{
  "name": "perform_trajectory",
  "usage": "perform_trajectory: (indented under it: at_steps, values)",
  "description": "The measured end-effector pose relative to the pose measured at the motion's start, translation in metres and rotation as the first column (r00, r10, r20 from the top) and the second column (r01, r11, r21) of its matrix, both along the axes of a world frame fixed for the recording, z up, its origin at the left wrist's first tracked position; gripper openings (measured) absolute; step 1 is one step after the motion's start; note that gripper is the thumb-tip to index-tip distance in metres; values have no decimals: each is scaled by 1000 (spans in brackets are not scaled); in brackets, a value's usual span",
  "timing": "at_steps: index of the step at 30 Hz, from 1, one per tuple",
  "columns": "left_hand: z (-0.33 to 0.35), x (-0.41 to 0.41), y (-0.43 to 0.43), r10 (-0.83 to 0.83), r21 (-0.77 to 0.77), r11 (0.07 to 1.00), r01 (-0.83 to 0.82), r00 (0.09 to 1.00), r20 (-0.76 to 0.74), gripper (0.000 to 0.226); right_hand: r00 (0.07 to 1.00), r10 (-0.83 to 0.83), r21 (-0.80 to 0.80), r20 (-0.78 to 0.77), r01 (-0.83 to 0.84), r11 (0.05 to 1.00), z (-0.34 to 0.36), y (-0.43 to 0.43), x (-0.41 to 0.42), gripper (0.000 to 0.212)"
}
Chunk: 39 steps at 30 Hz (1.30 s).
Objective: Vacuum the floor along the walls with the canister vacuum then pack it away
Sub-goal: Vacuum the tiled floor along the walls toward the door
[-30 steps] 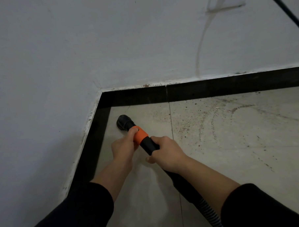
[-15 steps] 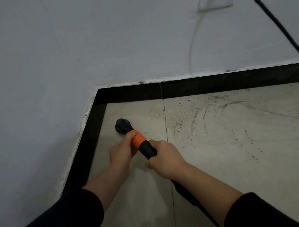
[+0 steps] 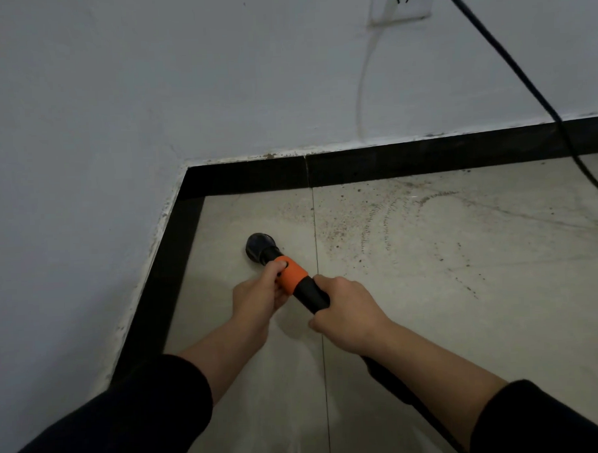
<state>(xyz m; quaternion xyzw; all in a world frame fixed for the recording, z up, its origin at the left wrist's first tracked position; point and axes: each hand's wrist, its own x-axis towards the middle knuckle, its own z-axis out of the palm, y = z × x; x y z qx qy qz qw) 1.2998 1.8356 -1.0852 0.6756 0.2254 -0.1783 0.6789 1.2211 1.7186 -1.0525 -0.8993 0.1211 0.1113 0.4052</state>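
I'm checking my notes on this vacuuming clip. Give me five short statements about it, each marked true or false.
1. The left hand and the right hand both hold the vacuum wand. True.
2. The left hand grips the orange collar. True.
3. The black nozzle presses against the baseboard. False: it is over the floor tile, apart from the baseboard.
4. The dirt specks lie left of the nozzle. False: they lie to its right.
5. A black cord hangs across the wall at the right. True.
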Motion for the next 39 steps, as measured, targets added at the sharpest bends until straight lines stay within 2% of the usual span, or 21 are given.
perform_trajectory:
  at_steps: [5, 15, 39]
  values:
    - [2, -10, -19, -21, -57, 998, 21, 1000, -6, 21, 999, -37, -28, -16, 37, 999, 1, -16, -12, 14]
    - [5, -14, -40, -69, -69, 995, 69, 998, -9, 22, 997, -74, -46, -6, 74, 996, 1, -33, -20, 15]
    - [-21, 73, -56, -63, 26, 998, 61, 995, 77, 27, 984, -163, 53, 65, 160, 986, -22, -34, 56, 16]
